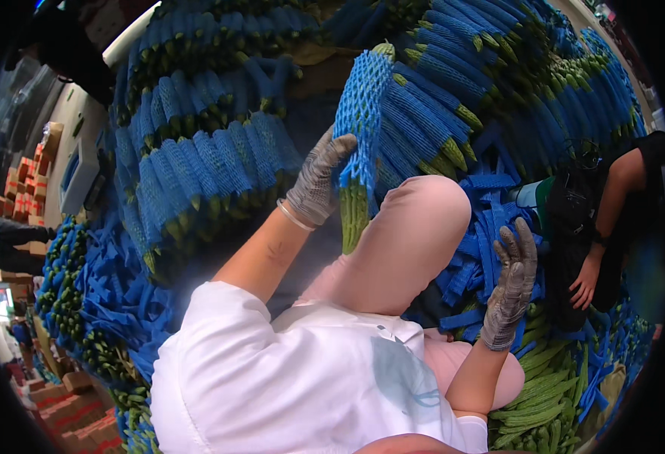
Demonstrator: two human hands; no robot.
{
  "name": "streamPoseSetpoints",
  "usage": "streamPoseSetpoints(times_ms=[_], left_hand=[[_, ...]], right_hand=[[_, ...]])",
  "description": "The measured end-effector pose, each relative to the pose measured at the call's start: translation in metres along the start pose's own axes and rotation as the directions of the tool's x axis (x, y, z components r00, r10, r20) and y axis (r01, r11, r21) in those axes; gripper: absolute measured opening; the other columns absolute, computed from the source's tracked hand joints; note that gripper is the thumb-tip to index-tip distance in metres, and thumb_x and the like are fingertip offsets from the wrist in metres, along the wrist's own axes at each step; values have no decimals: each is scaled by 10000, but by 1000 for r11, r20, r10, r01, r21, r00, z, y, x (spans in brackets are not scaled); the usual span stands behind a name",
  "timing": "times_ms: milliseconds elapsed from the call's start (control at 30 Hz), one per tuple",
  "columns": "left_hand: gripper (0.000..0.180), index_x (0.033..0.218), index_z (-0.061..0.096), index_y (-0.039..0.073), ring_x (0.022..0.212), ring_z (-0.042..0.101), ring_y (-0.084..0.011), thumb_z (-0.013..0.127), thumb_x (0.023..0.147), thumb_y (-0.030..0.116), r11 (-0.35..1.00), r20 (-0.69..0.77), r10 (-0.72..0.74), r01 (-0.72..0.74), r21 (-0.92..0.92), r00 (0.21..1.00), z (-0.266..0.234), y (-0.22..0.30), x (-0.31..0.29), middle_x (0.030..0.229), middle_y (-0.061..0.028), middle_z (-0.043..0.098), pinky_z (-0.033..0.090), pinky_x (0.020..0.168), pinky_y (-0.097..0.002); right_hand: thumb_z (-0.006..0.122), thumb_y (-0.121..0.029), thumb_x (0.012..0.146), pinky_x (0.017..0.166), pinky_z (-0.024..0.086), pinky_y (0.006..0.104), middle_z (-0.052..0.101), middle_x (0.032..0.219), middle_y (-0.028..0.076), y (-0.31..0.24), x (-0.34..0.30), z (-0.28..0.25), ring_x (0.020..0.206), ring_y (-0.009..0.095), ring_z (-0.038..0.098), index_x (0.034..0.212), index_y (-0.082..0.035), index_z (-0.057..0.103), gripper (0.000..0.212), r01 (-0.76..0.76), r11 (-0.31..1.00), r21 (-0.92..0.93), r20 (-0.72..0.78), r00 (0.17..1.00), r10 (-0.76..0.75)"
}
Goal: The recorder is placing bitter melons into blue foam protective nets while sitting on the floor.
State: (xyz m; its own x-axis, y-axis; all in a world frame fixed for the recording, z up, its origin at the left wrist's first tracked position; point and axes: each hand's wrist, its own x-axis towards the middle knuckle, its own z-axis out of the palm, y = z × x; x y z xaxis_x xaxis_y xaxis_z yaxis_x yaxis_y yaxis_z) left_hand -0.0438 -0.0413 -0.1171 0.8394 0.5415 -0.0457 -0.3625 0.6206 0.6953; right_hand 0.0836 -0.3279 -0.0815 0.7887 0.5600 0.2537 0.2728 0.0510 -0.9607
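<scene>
head view: left hand (319,181), gloved, has its grip clamped on a gourd (356,163) in blue net sleeve, held above the knee (415,219). right hand (510,284) is spread open over loose sleeves (476,250).

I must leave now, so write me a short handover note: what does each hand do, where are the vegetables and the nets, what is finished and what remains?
Left hand, gloved: grips a green gourd already sleeved in a blue foam net, held up toward the stacked rows.
Right hand, gloved: open, holding nothing, raised over the loose empty nets.
Done: many netted gourds are stacked in rows ahead and to the left.
Left: a pile of bare gourds lies at the lower right, not yet netted.
Note: another person's hand is near the nets on the right.
</scene>
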Motion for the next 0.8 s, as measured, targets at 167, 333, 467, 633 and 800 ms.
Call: streamPoseSetpoints(times_ms=[167, 333, 467, 633, 800], left_hand=[[546, 1260, 410, 92, 843, 587, -175, 662, 799, 243, 999, -280, -39, 44, 13, 959, -111, 7, 8, 940, -71, 551, 544, 711, -336], [763, 1435, 234, 105, 980, 550, -179, 656, 801, 148, 950, -622, 149, 64, 306, 769, -174, -15, 15, 1109, -56, 558, 477, 858, -344], [748, 1437, 234, 85, 919, 577, -139, 649, 814, 86, 945, -637, 215, 8, 328, 740, -214, -15, 27, 1000, -43, 613, 460, 884, -301], [708, 1423, 285, 110, 963, 545, -169, 652, 818, 113, 912, -641, 297, -10, 411, 707, -234, 13, 49, 1133, -70, 547, 453, 870, -294], [726, 1429, 264, 103, 922, 544, -142, 651, 815, 90, 905, -625, 327, -43, 424, 709, -237, 22, 48, 1079, -59, 557, 457, 852, -282]], right_hand=[[462, -302, 952, 990, 372, 357, 447, 1330, 99, 39, -23, -35, 1162, 206, 486, 1324, -41, 420, 457, -220, 964, -150, -117, 972, 203], [469, -226, 958, 966, 388, 348, 473, 1296, 69, 69, -47, -62, 1122, 183, 503, 1301, -41, 449, 391, -389, 892, -230, -250, 910, 332], [529, -144, 925, 935, 402, 287, 497, 1260, 61, 95, -62, -76, 1079, 144, 508, 1283, -31, 463, 381, -504, 832, -232, -351, 841, 412], [566, -106, 903, 915, 410, 257, 514, 1235, 68, 94, -62, -61, 1025, 123, 516, 1270, -7, 469, 392, -540, 800, -260, -354, 825, 441], [559, -108, 908, 933, 402, 265, 522, 1213, 70, 108, -66, -64, 1041, 139, 513, 1259, 4, 478, 377, -538, 783, -313, -358, 830, 427]])
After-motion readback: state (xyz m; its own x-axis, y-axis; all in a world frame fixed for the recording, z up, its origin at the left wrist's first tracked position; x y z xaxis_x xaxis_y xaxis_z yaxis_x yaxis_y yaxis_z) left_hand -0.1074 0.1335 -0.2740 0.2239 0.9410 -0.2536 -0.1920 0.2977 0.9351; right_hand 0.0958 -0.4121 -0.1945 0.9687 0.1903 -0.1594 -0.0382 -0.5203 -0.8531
